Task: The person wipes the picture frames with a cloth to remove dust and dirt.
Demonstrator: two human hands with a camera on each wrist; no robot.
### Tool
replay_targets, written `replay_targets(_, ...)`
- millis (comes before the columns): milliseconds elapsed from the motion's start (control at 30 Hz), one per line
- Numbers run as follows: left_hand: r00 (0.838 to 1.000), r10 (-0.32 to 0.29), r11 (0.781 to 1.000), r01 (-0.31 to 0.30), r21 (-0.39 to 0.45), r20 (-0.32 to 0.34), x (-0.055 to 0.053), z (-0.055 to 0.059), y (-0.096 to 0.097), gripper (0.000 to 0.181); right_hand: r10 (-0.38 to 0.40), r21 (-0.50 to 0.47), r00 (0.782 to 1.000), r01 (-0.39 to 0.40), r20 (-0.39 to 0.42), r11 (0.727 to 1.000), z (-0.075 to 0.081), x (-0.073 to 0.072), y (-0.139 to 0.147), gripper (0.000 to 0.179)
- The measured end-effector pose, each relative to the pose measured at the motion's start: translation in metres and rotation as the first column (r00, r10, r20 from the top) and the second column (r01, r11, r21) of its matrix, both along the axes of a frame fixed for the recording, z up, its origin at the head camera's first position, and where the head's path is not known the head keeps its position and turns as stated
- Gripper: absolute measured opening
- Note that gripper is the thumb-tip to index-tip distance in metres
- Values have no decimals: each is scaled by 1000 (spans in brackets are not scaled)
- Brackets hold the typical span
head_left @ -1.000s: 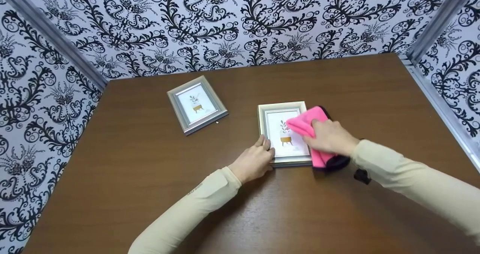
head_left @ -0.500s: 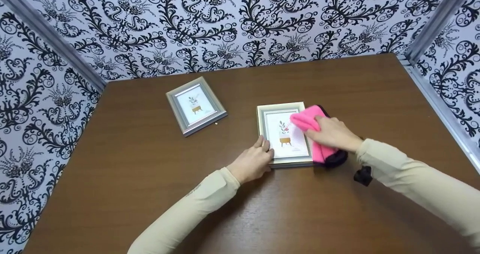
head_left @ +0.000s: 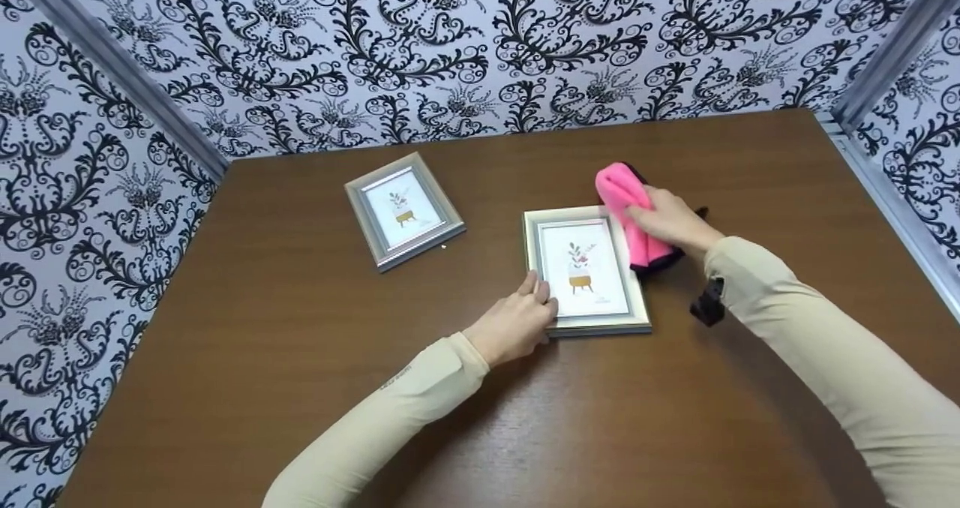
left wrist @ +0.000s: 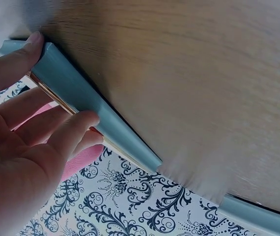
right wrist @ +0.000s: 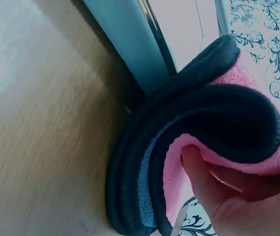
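Note:
A pale gold and silver picture frame (head_left: 582,323) lies face up near the middle of the table, showing a potted-plant print. My left hand (head_left: 514,323) holds it by its lower left corner; in the left wrist view, the thumb and fingers (left wrist: 79,129) bear on its blue-grey side (left wrist: 73,81). At the frame's upper right edge, my right hand (head_left: 677,221) grips a folded pink cloth (head_left: 621,189) with dark edging. The right wrist view shows the thumb tucked into the cloth's fold (right wrist: 172,115), close against the frame's side (right wrist: 130,42).
A second, similar picture frame (head_left: 405,215) lies face up and turned at the back left. A tiny white speck (head_left: 444,247) is by its lower edge. Patterned wall panels (head_left: 450,58) close off the brown table (head_left: 315,358) at the back and both sides.
My right hand has moved the cloth away from me, from the frame's right part up to its upper right corner, uncovering the lower right side. The left hand stays at its corner.

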State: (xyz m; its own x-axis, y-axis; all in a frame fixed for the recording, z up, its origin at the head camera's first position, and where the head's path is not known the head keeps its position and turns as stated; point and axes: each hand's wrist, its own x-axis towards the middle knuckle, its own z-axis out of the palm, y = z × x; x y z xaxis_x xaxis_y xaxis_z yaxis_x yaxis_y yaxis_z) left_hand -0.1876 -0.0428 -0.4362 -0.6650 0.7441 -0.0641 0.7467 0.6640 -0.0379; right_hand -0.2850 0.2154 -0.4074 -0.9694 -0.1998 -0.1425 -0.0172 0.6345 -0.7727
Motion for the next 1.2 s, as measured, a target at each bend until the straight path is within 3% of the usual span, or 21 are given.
replay_targets(167,1000,17,999,-17,34,8,0,-2,1,37,69,77,997,-67,-24,995,1,14,4,39)
replay_targets(400,999,32,996,-32,86,8,0,-3,-1,32,158,93,985,-151,-65,984,-1,58,7,33)
replay_targets(667,999,10,995,-5,100,-46,0,-5,-4,29,119,9,981,-119,-155,993,-13,102,8,43)
replay_targets(800,998,13,994,-6,111,-57,0,-5,-4,30,97,-9,981,-100,-167,995,-13,116,9,31)
replay_targets(967,999,10,993,-4,121,-49,-2,-6,-2,28,122,19,976,-121,-179,992,-10,127,12,20)
replay_targets(1033,999,10,993,-5,122,-35,-3,-6,-1,28,157,55,964,-148,-213,987,-8,131,13,23)
replay_targets(1100,1000,12,993,-9,118,-21,-2,-5,0,28,209,113,939,-184,-273,976,-7,134,15,29)
replay_targets(1200,1000,12,993,-10,116,-14,-2,-5,1,29,319,225,866,-247,-385,942,-6,138,18,44)
